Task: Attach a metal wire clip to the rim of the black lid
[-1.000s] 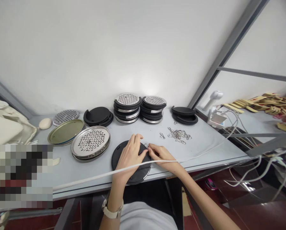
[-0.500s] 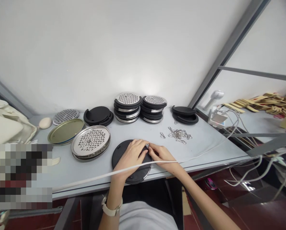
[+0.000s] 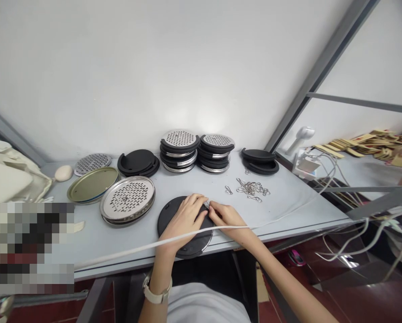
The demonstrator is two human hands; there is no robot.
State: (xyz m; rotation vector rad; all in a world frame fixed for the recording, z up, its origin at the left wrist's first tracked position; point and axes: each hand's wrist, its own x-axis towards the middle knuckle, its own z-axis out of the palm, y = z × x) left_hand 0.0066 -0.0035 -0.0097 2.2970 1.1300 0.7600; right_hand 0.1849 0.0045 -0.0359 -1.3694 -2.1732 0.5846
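A round black disc (image 3: 194, 244) with a shiny metal edge at its right lies near the table's front edge. Across its top rests my left hand (image 3: 185, 220), fingers together, holding the disc. At the disc's upper right rim, my right hand (image 3: 226, 219) pinches a small silvery metal piece (image 3: 206, 204), mostly hidden by the fingertips. To the right, several metal clips (image 3: 251, 187) lie in a loose pile, with a single clip (image 3: 228, 190) beside them. A white cable (image 3: 136, 249) passes in front of both wrists.
Behind stand two stacks of black-rimmed grater discs (image 3: 179, 138) (image 3: 217, 140). Black discs (image 3: 138, 162) (image 3: 259, 161) lie either side. Perforated metal discs (image 3: 128, 197) and an olive lid (image 3: 93, 184) sit left. A grey frame (image 3: 305, 96) rises at right, near wooden pieces (image 3: 372, 144).
The fingers of my left hand have shifted slightly at the disc's upper rim, and more of the small metal piece shows. My right hand stays nearly in place.
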